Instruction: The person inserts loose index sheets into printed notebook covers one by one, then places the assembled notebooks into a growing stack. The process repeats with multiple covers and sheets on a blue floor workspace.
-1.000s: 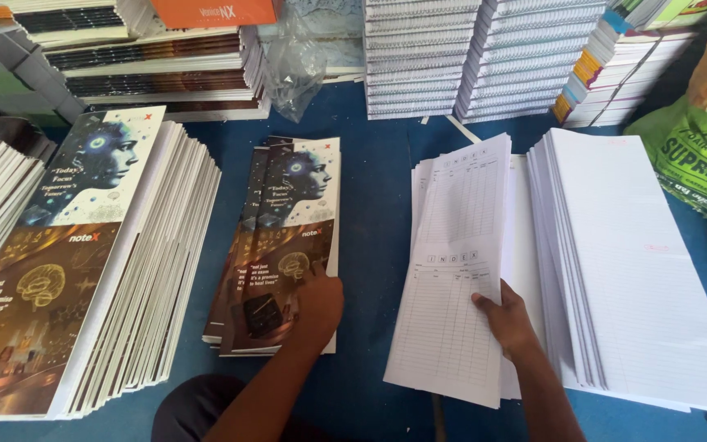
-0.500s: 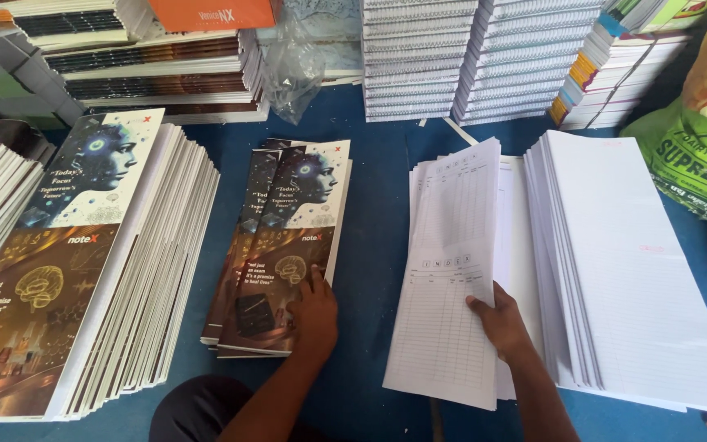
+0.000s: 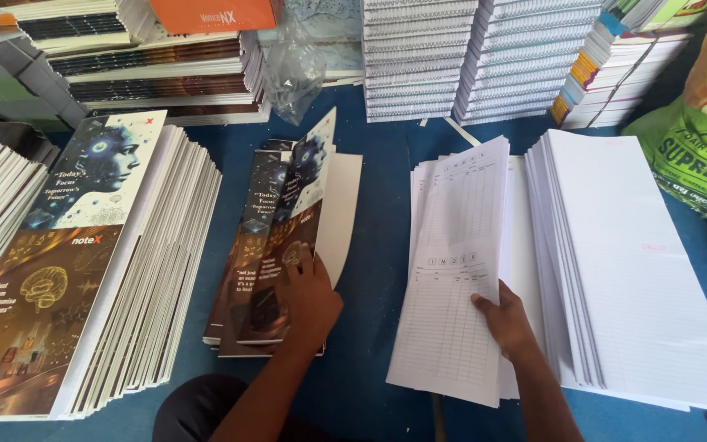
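**Two hands on covers and printed sheets**

The left hand (image 3: 308, 299) lies palm down on a small pile of glossy notebook covers (image 3: 267, 245), its fingers spread and hooked at the edge of the top cover (image 3: 321, 192), which stands tilted up along its right side so the white back shows. The right hand (image 3: 507, 321) grips a bundle of printed index sheets (image 3: 456, 270) — thumb on top, fingers underneath — and the bundle is lifted a little off the white sheets under it.

Both piles rest on a blue surface (image 3: 382, 245), the covers left of centre, the sheets just right of it. Right beside the index sheets sits a fanned stack of ruled white paper (image 3: 640, 270). At the far left is a taller stack of the same dark covers (image 3: 83, 262). Along the top edge stand stacks of bound notebooks (image 3: 476, 57) — and a crumpled clear plastic bag (image 3: 292, 69) lies between them. A green printed sack (image 3: 697, 155) sits at the right.
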